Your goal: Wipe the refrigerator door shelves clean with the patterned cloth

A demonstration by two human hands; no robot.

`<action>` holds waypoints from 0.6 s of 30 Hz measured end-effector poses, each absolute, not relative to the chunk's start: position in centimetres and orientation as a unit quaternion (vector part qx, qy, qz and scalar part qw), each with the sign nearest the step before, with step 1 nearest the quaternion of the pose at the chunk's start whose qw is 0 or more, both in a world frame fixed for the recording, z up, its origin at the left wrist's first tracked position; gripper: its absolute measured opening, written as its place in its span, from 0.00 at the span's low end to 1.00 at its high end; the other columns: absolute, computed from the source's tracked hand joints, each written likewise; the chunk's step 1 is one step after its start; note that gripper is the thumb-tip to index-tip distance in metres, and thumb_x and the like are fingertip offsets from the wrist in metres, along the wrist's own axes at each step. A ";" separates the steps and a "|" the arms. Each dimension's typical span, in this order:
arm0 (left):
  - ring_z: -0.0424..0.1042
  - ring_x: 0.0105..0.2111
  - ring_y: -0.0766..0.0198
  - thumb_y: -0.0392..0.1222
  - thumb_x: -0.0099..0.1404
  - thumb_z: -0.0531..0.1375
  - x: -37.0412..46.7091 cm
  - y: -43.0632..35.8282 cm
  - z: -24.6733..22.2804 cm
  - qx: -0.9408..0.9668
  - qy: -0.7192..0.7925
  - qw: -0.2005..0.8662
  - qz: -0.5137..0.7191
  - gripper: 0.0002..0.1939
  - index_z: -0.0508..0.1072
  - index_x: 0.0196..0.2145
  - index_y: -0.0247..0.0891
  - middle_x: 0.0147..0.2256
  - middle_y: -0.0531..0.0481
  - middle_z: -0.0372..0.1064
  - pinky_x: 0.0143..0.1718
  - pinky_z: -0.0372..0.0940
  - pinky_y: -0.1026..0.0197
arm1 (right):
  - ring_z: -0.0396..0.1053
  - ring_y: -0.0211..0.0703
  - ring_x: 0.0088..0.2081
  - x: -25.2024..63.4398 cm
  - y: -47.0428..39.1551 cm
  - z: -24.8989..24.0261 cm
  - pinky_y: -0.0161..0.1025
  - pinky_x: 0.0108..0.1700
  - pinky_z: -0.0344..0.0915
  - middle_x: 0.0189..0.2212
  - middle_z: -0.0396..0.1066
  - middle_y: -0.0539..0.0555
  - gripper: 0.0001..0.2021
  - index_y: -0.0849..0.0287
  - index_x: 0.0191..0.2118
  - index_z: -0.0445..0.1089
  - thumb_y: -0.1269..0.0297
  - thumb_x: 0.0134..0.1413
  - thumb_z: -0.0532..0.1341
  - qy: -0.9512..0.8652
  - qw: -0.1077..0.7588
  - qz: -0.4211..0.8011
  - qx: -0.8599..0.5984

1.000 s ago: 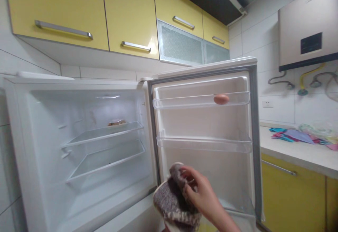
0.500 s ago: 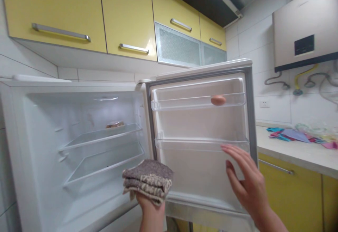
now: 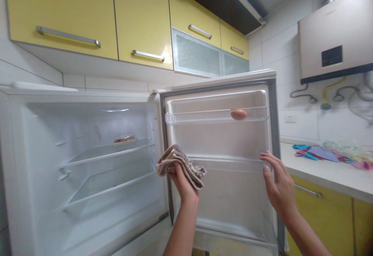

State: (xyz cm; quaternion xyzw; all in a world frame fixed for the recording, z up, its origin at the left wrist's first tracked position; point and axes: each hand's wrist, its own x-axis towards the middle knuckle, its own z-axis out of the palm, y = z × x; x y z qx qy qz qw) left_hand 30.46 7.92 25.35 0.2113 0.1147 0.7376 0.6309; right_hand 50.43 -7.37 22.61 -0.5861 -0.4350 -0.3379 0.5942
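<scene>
The left hand (image 3: 182, 182) has lifted the folded cloth (image 3: 179, 163) from low in front of the fridge up to the left end of the lower door shelf (image 3: 233, 163). The right hand (image 3: 278, 184) has let go of the cloth and moved out to the door's right edge, fingertips at the shelf's right end.

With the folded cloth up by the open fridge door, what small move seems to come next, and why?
Probably press the cloth against the door's inner lining beside the lower door shelf: the left hand holds it folded just short of there, while the right hand steadies the door's edge.
</scene>
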 end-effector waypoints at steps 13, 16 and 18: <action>0.73 0.26 0.60 0.56 0.67 0.54 25.3 10.5 29.4 0.165 0.119 0.776 0.597 0.18 0.74 0.29 0.41 0.25 0.52 0.74 0.35 0.73 0.50 | 0.64 0.51 0.62 49.8 -8.6 22.4 0.52 0.62 0.61 0.56 0.71 0.57 0.15 0.53 0.52 0.69 0.59 0.65 0.52 -0.470 0.586 -0.356 -0.557; 0.68 0.22 0.63 0.56 0.65 0.56 23.9 11.9 30.0 0.185 0.131 0.789 0.571 0.20 0.68 0.24 0.40 0.17 0.57 0.64 0.41 0.71 0.39 | 0.63 0.50 0.63 49.2 -8.9 22.3 0.53 0.64 0.59 0.57 0.70 0.56 0.15 0.53 0.53 0.69 0.60 0.66 0.51 -0.469 0.595 -0.351 -0.549; 0.67 0.22 0.66 0.55 0.65 0.57 24.7 11.6 29.6 0.182 0.109 0.762 0.612 0.18 0.68 0.25 0.40 0.18 0.60 0.64 0.42 0.71 0.44 | 0.62 0.50 0.64 48.9 -9.1 22.2 0.54 0.65 0.58 0.58 0.70 0.56 0.16 0.52 0.54 0.69 0.60 0.66 0.51 -0.472 0.606 -0.337 -0.544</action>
